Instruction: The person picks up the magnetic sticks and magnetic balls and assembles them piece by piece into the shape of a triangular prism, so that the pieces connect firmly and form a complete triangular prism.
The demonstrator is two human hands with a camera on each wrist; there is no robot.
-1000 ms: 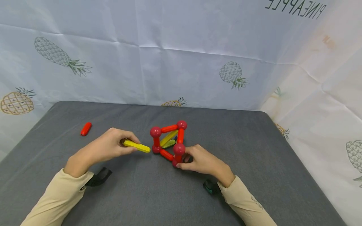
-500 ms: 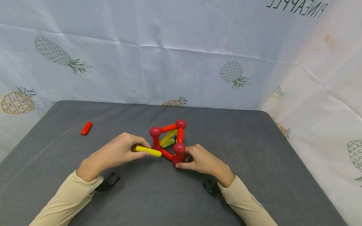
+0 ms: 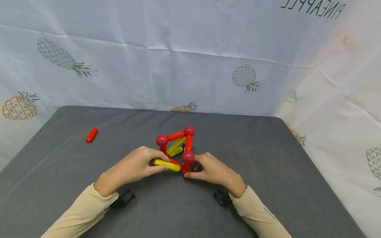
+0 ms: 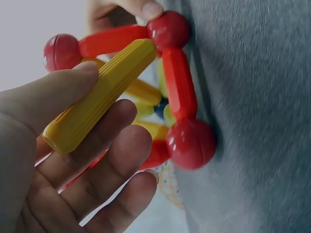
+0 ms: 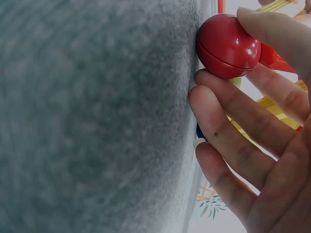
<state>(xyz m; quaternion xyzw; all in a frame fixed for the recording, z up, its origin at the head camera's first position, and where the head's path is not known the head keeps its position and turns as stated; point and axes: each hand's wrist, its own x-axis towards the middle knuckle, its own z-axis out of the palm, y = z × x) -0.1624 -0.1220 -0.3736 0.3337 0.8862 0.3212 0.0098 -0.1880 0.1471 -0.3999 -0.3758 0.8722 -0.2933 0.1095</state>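
Note:
My left hand (image 3: 134, 167) pinches a yellow ribbed rod (image 4: 102, 94) between thumb and fingers. The rod's far end is right at the lower front ball of a frame built from red rods (image 4: 180, 85) and dark red balls (image 4: 191, 144). With thumb and fingers, my right hand (image 3: 212, 168) grips that lower front ball (image 5: 228, 46) at the frame's right corner. A long yellow rod (image 3: 176, 146) and a yellow-green piece (image 3: 177, 151) show inside the frame. A dark blue piece (image 4: 161, 108) appears there too, mostly hidden.
A loose red rod (image 3: 91, 135) lies on the grey table (image 3: 253, 142) at the back left. Behind the table hangs a white cloth (image 3: 193, 56) printed with pineapples. A black strap (image 3: 123, 199) sits at the left cuff.
My left hand has moved right and slightly nearer with the yellow rod, bringing its end to the lower front ball. The right hand keeps its grip, and the frame has barely shifted.

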